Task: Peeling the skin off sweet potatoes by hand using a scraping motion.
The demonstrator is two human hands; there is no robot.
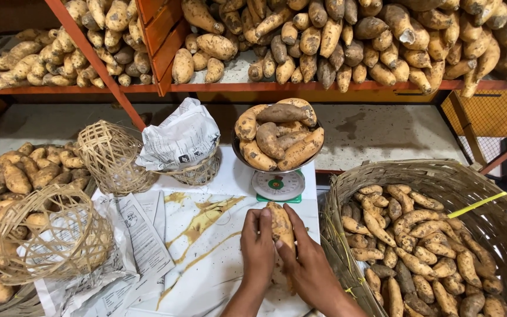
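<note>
Fingers of both hands wrap one sweet potato [281,226], the left hand [258,242] and right hand [306,264] closed around its lower half. Its long axis stands nearly upright, tip pointing away toward the scale [277,185] just beyond the fingertips.

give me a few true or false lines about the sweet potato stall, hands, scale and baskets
1. Both hands, left hand and right hand, grip one tan sweet potato. True.
2. The metal scale bowl on the green-based dial scale is empty. False: it is heaped with sweet potatoes.
3. The large woven basket at right holds sweet potatoes. True.
4. The small bamboo basket stands upright, full of sweet potatoes. False: it lies tipped and looks empty.
5. The orange-framed shelves are bare. False: sweet potatoes are piled on them.
</note>
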